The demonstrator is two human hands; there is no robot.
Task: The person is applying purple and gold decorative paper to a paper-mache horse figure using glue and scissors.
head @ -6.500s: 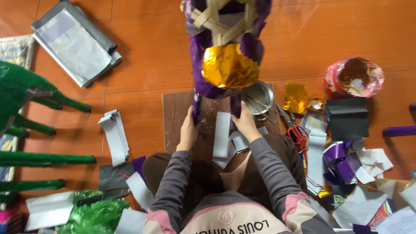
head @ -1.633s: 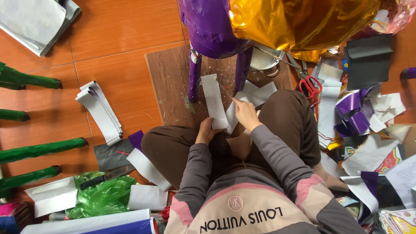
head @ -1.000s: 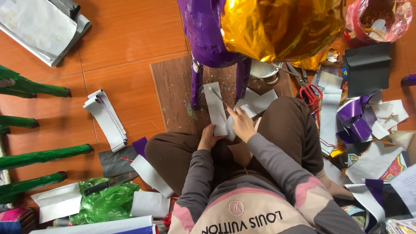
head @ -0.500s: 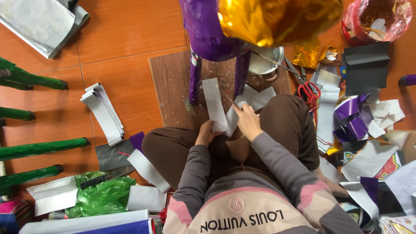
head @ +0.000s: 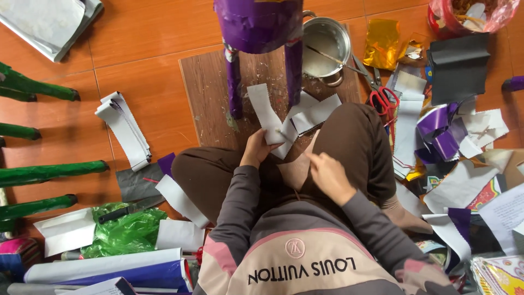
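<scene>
Left hand pinched the white paper strip at frame centre while the right hand hovered loosely curled, empty; best kept taut, I judged, near the purple leg.

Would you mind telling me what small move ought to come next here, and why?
Probably lift the white paper strip toward the purple leg: the left hand already grips its lower end, the right hand is empty, and the glue pot stands open nearby.
</scene>
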